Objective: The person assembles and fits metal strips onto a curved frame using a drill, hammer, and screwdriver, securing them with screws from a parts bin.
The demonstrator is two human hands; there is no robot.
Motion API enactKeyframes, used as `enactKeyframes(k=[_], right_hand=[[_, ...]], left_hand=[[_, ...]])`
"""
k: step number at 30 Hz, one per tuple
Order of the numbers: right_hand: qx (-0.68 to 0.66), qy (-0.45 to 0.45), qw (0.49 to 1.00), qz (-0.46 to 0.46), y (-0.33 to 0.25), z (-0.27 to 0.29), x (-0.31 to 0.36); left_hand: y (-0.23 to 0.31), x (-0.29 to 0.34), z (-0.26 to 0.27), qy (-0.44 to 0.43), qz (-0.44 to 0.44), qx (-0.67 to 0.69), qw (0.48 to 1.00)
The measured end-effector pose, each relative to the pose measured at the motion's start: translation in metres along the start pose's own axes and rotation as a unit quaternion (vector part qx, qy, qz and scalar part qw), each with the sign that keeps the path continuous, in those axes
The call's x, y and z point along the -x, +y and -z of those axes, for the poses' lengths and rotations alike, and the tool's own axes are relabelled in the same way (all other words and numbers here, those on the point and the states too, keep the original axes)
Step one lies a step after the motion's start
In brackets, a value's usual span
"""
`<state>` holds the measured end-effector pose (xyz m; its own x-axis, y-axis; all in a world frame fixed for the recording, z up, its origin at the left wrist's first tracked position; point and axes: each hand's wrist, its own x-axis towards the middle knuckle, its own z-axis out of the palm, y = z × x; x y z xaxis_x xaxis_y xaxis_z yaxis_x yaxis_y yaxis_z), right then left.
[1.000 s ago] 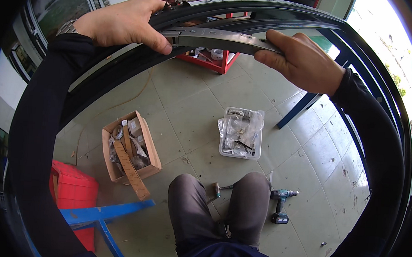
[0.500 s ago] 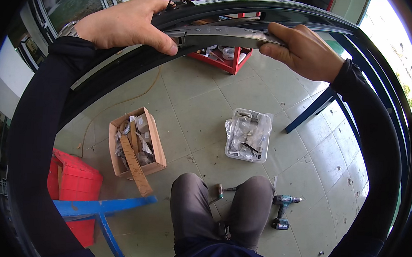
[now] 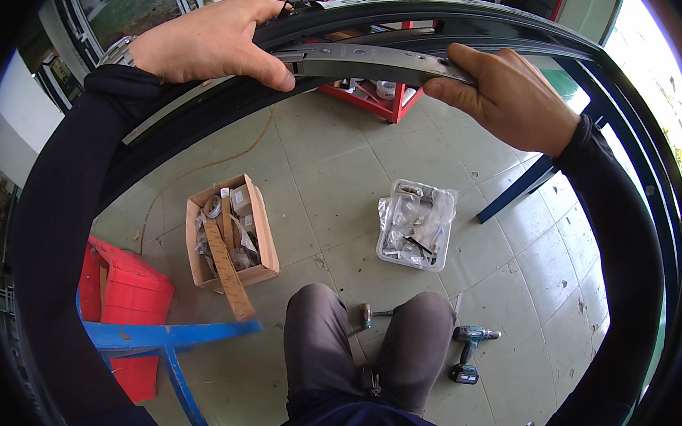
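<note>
A grey metal strip with holes along it [image 3: 372, 60] lies across the near side of a long dark window-type frame [image 3: 182, 154]. At its left end my left hand [image 3: 211, 40] is closed, thumb pressed along the strip while the fingers go over the frame, partly hidden. Its right end sits in my right hand [image 3: 517, 95], pinched between thumb and curled fingers. The strip bows in the fisheye picture, so I cannot tell whether it is truly bent. Along the frame's top runs a white printed band [image 3: 414, 1].
On the tiled floor stand a cardboard box [image 3: 270, 267] of parts and a clear plastic tub [image 3: 445, 253] of bags. A cordless drill [image 3: 469, 347] and a hammer [image 3: 366, 316] lie by my knees. Blue supports [image 3: 138, 336], a red bin [image 3: 136, 287] and a red trolley [image 3: 396, 112] stand around.
The right hand has shifted slightly right and down along with its end of the strip. My left hand keeps nearly the same place. The whole view has moved a little.
</note>
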<state>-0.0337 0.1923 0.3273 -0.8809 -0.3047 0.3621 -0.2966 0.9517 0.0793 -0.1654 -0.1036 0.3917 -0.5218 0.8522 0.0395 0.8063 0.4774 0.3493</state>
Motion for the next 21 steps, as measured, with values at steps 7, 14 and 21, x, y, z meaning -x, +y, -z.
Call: enactKeyframes(k=[7,14,21], right_hand=[[0.009,0.001,0.999,-0.031,-0.009,0.004,0.005],[0.014,-0.002,0.999,-0.049,-0.012,0.004,0.004],[0.014,-0.038,0.996,-0.079,-0.028,0.011,0.006]], left_hand=[[0.009,0.000,0.002,-0.009,0.027,-0.026,0.999],[0.006,-0.002,-0.002,0.008,-0.004,-0.038,0.999],[-0.002,-0.004,-0.002,0.017,-0.014,-0.150,0.988]])
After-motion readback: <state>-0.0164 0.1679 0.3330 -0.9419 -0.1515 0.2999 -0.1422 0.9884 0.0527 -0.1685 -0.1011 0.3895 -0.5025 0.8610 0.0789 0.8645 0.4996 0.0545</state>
